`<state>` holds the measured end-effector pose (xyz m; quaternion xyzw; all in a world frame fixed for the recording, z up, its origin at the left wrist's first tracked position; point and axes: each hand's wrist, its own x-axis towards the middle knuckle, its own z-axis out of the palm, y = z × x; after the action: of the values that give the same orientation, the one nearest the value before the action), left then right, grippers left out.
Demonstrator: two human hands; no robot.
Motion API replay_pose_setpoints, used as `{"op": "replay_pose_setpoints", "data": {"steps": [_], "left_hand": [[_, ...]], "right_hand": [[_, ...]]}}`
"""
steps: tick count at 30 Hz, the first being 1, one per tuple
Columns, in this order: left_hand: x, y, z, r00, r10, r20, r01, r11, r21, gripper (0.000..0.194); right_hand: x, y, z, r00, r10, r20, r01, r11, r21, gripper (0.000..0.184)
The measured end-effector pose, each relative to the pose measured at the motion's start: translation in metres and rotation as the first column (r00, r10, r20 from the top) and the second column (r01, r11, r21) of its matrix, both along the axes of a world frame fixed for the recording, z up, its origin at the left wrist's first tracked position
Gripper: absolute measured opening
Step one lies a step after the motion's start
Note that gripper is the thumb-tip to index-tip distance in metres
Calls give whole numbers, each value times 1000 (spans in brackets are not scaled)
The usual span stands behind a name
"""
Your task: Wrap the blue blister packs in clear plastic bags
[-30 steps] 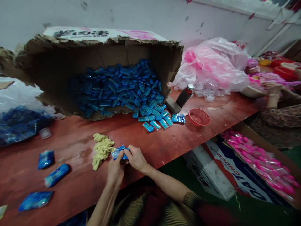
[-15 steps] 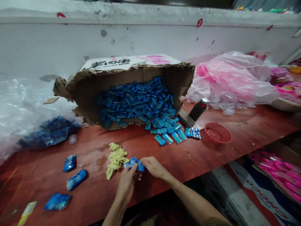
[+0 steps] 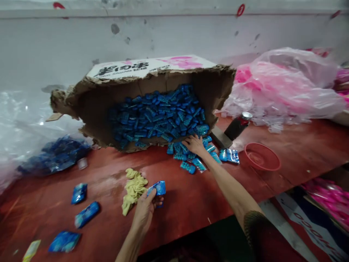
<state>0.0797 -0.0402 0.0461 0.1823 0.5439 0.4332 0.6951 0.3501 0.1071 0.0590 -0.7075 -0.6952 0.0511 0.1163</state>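
Observation:
My left hand (image 3: 145, 212) is closed on a small blue packet (image 3: 158, 189), held just above the red table (image 3: 177, 196) beside a crumpled yellow cloth (image 3: 133, 189). My right hand (image 3: 194, 143) is stretched out with fingers spread, lying on the loose blue packets (image 3: 191, 160) spilled at the mouth of a torn cardboard box (image 3: 152, 102) that lies on its side and is full of the same blue packets.
Three blue pouches (image 3: 81, 207) lie at the left near the front edge. A clear bag of blue items (image 3: 54, 154) sits far left. A red basket (image 3: 261, 156), a dark bottle (image 3: 238, 125) and pink plastic bags (image 3: 280, 87) are on the right.
My right hand let go of the packet and reached forward to the spilled pile at the box mouth. My left hand keeps the packet. The view has shifted left and up.

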Motion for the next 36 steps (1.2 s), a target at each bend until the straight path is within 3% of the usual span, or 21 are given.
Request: {"op": "replay_pose_setpoints", "data": {"steps": [5,8,10,13,16,18,21,24,26,30,36], "left_hand": [[-11,2,2,1000,5,18,-5,1000,8,41],[-12,-2,2,999,5,51,-5,1000,-1,39],[-11,-5,2,998,5,69,-5,1000,-10,39],[-11,-6,2,995,8,95,-6,1000,-24,38],[-13,-5,5,990,36,135,-30,998,-50,32],[-14,-4,8,982,67,177,-55,996,-76,23],[-15,-6,13,972,117,204,-90,986,-137,16],[-17,-8,15,965,159,208,-116,972,-205,16],[-19,-10,17,961,177,212,-126,964,-235,16],[-21,-14,17,951,209,227,-142,949,-280,20],[-23,-24,14,944,212,254,-133,946,-295,17]], "right_hand": [[0,-30,-14,993,91,-78,-96,994,-57,39],[-3,-40,-9,989,116,-87,-123,989,-83,36],[-16,-40,-1,991,113,-73,-115,993,-29,35],[-55,-24,13,981,174,-90,-169,984,62,34],[-105,7,19,928,328,-175,-331,943,13,36],[-134,30,11,898,395,-194,-408,912,-30,42],[-159,51,-14,886,420,-199,-447,886,-122,56],[-162,47,-37,882,443,-160,-466,872,-149,63],[-155,36,-44,871,476,-121,-489,864,-118,58],[-140,6,-42,855,516,-57,-518,844,-136,44],[-119,-34,-39,846,530,-49,-530,829,-180,42]]}}
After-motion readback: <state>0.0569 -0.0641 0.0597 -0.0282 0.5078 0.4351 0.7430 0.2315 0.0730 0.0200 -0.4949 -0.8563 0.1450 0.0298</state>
